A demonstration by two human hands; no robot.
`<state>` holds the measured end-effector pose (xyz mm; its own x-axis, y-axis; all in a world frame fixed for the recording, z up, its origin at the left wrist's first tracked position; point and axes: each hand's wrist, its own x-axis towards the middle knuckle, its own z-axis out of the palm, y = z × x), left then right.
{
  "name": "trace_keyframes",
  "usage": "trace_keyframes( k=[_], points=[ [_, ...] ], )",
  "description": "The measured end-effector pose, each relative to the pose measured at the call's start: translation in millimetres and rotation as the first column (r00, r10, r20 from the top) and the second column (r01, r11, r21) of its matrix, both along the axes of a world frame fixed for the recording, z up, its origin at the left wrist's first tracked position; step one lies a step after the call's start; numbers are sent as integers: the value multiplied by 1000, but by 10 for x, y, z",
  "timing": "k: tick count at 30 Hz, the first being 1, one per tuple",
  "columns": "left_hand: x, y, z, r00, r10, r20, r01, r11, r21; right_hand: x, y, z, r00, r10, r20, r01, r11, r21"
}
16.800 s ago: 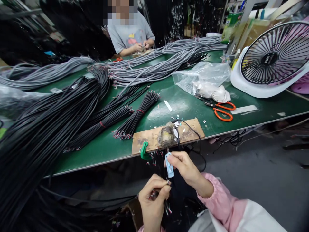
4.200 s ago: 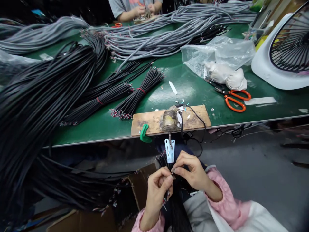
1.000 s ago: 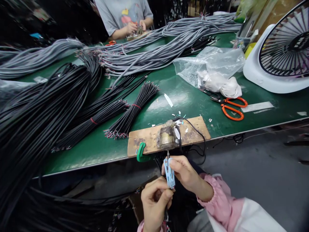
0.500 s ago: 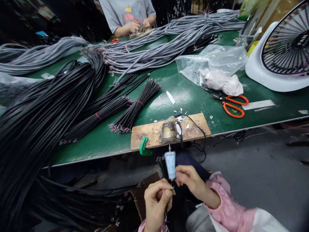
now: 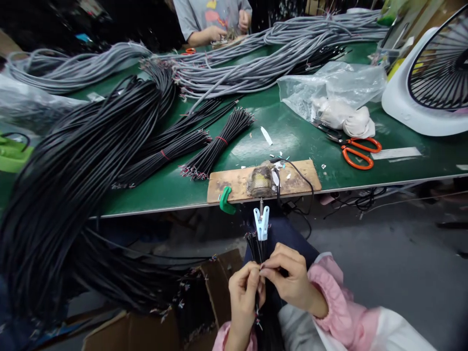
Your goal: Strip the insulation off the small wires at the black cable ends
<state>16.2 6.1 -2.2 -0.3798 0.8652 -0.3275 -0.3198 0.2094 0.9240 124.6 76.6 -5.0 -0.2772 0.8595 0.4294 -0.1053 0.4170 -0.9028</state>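
In the lower middle, the fingertips of both my hands meet in a pinch. My left hand point(image 5: 243, 287) is closed on a thin black cable point(image 5: 257, 308), which runs down past the palm. At the cable's tip my right hand point(image 5: 288, 275) pinches the wire end, mostly covered by fingers. Just beyond them a light-blue clothespin point(image 5: 262, 223) sits on the shaft of a small motor point(image 5: 261, 181). That motor is fixed to a wooden board point(image 5: 302, 176) at the table edge. Behind my fingers stands a bunch of black cables point(image 5: 253, 241).
A green clamp point(image 5: 226, 201) grips the board. On the green table point(image 5: 256, 114) lie tied black cable bundles point(image 5: 223, 141), grey cables point(image 5: 234, 78), orange-handled scissors point(image 5: 360, 153), a plastic bag point(image 5: 329, 83) and a fan point(image 5: 413, 92). A cardboard box point(image 5: 135, 331) stands below. Another person point(image 5: 215, 24) works opposite.
The clothespin, blurred before, now shows sharply with its two legs apart. My right hand has drawn back from it, and its fingertips now meet my left ones. The camera view has shifted.
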Motion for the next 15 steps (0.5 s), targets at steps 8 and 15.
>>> trace_keyframes(
  k=[8, 15],
  points=[
    [-89, -3, 93, 940, 188, 286, -214, 975, 59, 140, -90, -236, 977, -12, 214, 59, 975, -214],
    [-114, 5, 56, 910, 189, 368, -272, 944, 189, 373, -608, -908, 897, 251, 363, -10, 834, -552]
  ],
)
